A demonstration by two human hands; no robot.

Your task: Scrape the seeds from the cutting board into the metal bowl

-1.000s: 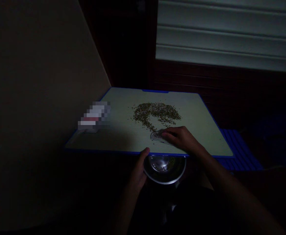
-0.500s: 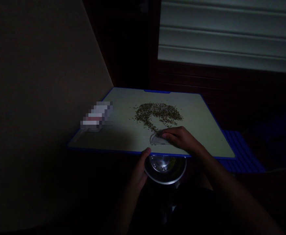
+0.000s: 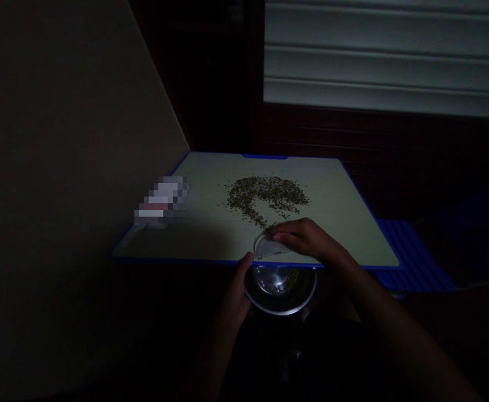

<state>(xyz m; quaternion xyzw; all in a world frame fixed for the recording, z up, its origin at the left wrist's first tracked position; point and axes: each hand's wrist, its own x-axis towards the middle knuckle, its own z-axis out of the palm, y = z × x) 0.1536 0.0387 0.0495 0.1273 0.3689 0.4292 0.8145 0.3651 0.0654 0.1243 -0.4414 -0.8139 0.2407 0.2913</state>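
My right hand [image 3: 300, 234] pinches a clear half-round protractor [image 3: 267, 245] that lies against the pale tabletop [image 3: 202, 234] close to the front edge. Beyond it, small brownish-green grains [image 3: 269, 190] are spread in an arch, with a thin trail running down to the protractor. My left hand [image 3: 240, 285] grips the left side of a shiny metal bowl [image 3: 280, 307], its thumb up at the table's edge; the other fingers are hidden. Under that edge, the bowl has some grains inside along its right side.
A white box-like item [image 3: 162, 201], blurred out, lies at the table's left edge by a wall [image 3: 80, 139]. Past the right side is a blue slatted surface [image 3: 412, 251]. Pale horizontal panels [image 3: 387, 56] stand behind. The room is dim.
My right hand has brought the protractor slightly nearer the front edge. The left hand and bowl keep their place at the edge; the whole view has shifted a little.
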